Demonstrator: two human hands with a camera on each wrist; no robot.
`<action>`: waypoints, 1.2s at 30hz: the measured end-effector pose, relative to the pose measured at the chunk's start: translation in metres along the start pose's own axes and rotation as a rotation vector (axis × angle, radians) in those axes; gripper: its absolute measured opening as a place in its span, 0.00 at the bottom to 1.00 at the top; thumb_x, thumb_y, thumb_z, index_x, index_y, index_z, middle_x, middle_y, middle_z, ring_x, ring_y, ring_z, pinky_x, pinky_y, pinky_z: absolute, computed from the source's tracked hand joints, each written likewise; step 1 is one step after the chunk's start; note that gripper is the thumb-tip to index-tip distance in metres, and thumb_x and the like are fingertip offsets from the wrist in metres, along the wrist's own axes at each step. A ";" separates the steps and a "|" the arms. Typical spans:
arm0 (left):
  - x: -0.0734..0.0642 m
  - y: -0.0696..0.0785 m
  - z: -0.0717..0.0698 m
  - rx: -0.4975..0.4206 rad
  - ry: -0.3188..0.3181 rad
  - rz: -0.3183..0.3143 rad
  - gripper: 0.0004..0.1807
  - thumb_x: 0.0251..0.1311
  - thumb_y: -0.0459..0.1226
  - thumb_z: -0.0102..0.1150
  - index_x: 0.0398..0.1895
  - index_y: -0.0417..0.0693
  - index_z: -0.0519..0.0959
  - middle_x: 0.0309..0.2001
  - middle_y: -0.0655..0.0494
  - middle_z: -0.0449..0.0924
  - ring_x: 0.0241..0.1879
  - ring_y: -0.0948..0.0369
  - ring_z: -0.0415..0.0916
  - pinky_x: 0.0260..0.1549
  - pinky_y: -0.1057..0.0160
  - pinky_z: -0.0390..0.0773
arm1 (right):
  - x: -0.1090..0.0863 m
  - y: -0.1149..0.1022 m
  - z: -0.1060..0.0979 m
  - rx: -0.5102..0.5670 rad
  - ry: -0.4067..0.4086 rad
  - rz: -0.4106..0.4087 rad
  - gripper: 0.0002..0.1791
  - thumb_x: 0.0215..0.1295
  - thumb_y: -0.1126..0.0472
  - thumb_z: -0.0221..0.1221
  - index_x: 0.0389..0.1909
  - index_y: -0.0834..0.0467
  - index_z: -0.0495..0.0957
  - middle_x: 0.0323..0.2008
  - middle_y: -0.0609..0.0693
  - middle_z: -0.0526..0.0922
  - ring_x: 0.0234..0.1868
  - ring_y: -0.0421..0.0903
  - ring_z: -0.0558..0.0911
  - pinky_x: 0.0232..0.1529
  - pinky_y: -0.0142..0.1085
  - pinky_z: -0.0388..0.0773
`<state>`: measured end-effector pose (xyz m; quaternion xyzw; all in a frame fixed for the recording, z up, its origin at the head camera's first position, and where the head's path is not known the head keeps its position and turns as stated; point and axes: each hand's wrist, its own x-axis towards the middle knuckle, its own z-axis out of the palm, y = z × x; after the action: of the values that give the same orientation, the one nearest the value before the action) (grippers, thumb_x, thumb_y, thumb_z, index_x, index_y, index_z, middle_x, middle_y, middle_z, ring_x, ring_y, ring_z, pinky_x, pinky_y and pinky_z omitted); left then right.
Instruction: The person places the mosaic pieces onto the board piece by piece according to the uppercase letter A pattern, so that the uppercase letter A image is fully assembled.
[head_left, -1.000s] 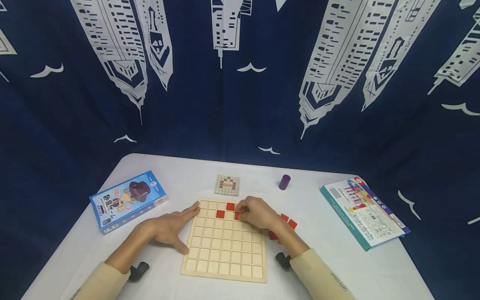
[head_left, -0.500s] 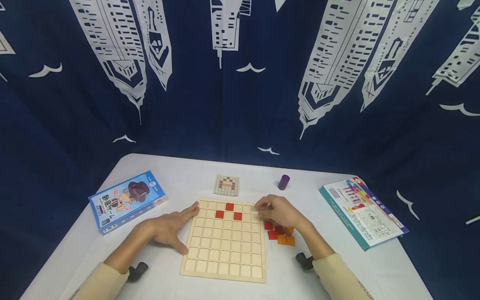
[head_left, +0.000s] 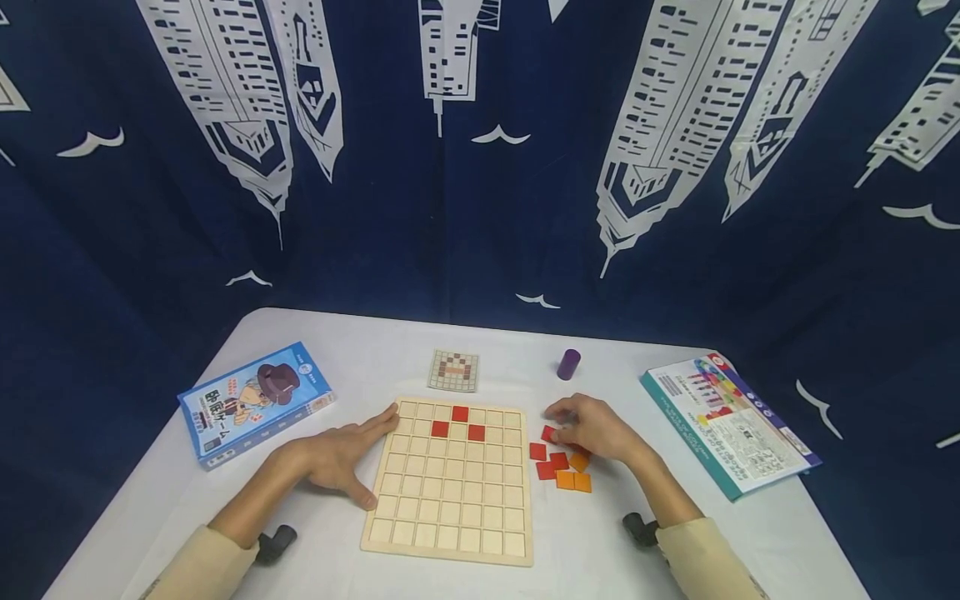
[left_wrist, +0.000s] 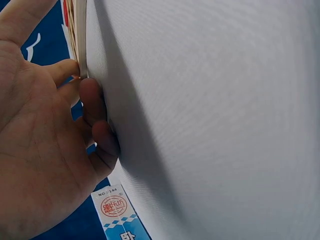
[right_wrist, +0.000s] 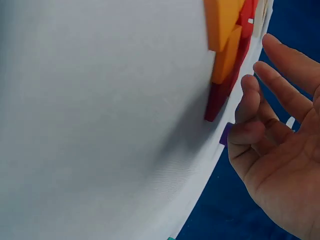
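A pale wooden grid board (head_left: 450,517) lies on the white table with 3 red square tiles (head_left: 476,432) set in cells near its far side. With fingers spread, my left hand (head_left: 337,457) rests along the board's left edge; the left wrist view shows fingertips at that edge (left_wrist: 81,40). To the right of the board, my right hand (head_left: 596,427) hovers at loose red tiles (head_left: 537,452) and orange tiles (head_left: 573,481), partly hiding some. In the right wrist view its fingers (right_wrist: 280,85) are loosely bent, apart from the tiles, with nothing between them.
Beyond the board lies a small card (head_left: 453,369) printed with a coloured grid pattern. A purple cylinder (head_left: 568,364) stands at the back. A blue box (head_left: 255,404) is at the left, and a flat white-and-teal box (head_left: 731,429) at the right.
My right hand has let go of the red tile in the second row and moved right, off the board to the loose tiles. The left hand stays at the board's edge.
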<state>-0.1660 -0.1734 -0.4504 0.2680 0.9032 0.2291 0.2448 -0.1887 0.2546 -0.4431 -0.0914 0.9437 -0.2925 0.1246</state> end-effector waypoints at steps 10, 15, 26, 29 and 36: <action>0.000 0.001 0.001 0.002 0.000 -0.002 0.72 0.35 0.57 0.81 0.82 0.48 0.47 0.83 0.54 0.34 0.78 0.42 0.46 0.71 0.33 0.52 | -0.002 0.002 0.009 -0.031 -0.006 0.030 0.18 0.59 0.62 0.71 0.51 0.48 0.87 0.45 0.46 0.81 0.43 0.45 0.76 0.50 0.40 0.81; 0.000 0.001 0.000 0.000 0.001 -0.001 0.72 0.34 0.58 0.81 0.82 0.48 0.47 0.83 0.54 0.34 0.78 0.41 0.46 0.71 0.33 0.52 | 0.000 0.003 0.012 -0.034 0.007 0.031 0.16 0.59 0.63 0.71 0.48 0.46 0.87 0.45 0.45 0.80 0.43 0.44 0.76 0.50 0.40 0.82; -0.001 0.000 0.001 -0.008 0.004 -0.008 0.72 0.34 0.58 0.81 0.82 0.49 0.48 0.83 0.56 0.34 0.78 0.42 0.46 0.71 0.33 0.53 | 0.000 -0.001 0.015 -0.017 0.018 0.033 0.17 0.59 0.66 0.70 0.46 0.47 0.85 0.43 0.45 0.81 0.41 0.45 0.76 0.44 0.36 0.83; 0.000 -0.001 0.001 -0.008 0.002 -0.008 0.72 0.34 0.58 0.81 0.82 0.49 0.47 0.83 0.56 0.34 0.78 0.42 0.46 0.71 0.34 0.52 | 0.001 -0.002 0.015 -0.009 0.014 0.029 0.16 0.59 0.67 0.70 0.46 0.48 0.84 0.41 0.45 0.81 0.40 0.45 0.76 0.42 0.35 0.82; 0.000 -0.003 0.002 0.002 0.005 -0.017 0.73 0.33 0.58 0.81 0.82 0.51 0.47 0.82 0.58 0.34 0.78 0.44 0.46 0.72 0.36 0.53 | 0.002 -0.004 0.017 -0.004 0.014 0.032 0.16 0.60 0.68 0.69 0.46 0.48 0.83 0.40 0.46 0.82 0.41 0.45 0.77 0.41 0.34 0.82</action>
<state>-0.1659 -0.1746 -0.4540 0.2598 0.9063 0.2269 0.2442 -0.1854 0.2421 -0.4546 -0.0743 0.9465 -0.2893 0.1224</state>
